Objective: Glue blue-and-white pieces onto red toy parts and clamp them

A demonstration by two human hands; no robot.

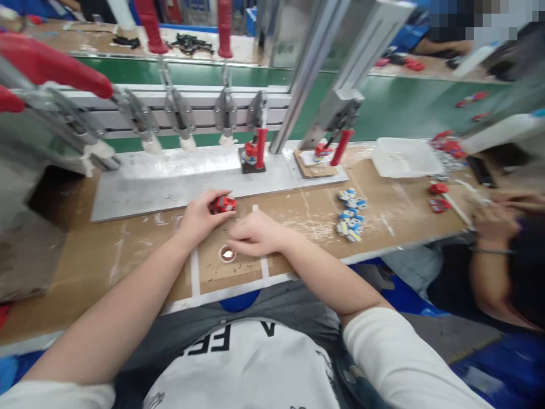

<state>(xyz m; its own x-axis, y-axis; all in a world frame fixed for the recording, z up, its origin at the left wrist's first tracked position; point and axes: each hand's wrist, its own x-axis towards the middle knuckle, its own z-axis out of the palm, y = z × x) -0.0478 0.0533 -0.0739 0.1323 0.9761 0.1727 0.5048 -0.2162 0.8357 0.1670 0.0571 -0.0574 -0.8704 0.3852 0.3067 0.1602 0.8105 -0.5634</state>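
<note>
Glossy red part (225, 204) in left fingers (219, 218); round dish (221, 255) nearby.

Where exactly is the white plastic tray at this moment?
In the head view, the white plastic tray sits at the far side of the table, to the right of the right hand, between a red-handled clamp and a pile of red parts.

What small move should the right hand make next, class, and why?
Perhaps bring the right hand to the red piece: the left hand holds that piece, and the right hand is close by, near the small round dish.
</note>
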